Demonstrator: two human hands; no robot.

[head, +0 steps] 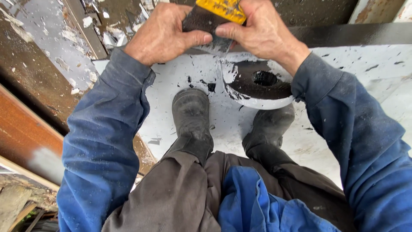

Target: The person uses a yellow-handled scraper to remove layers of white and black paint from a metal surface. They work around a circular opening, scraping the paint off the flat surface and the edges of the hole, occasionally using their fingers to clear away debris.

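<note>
Both of my hands grip a scraper (pixel 214 19) with a yellow handle and a wide dark blade. My left hand (pixel 165 32) holds its left side and my right hand (pixel 262 30) its right side. The blade's edge rests on a white-painted metal plate (pixel 343 86), right beside a round patch scraped down to dark metal (pixel 253 83) with a hole (pixel 265 78) in it. Both sleeves are blue.
My two dark boots (pixel 191 118) stand on the plate just below the scraped patch. Paint flakes lie scattered on the plate and on the rusty beams (pixel 25 129) at the left. A dark metal bar (pixel 352 34) runs along the plate's far edge.
</note>
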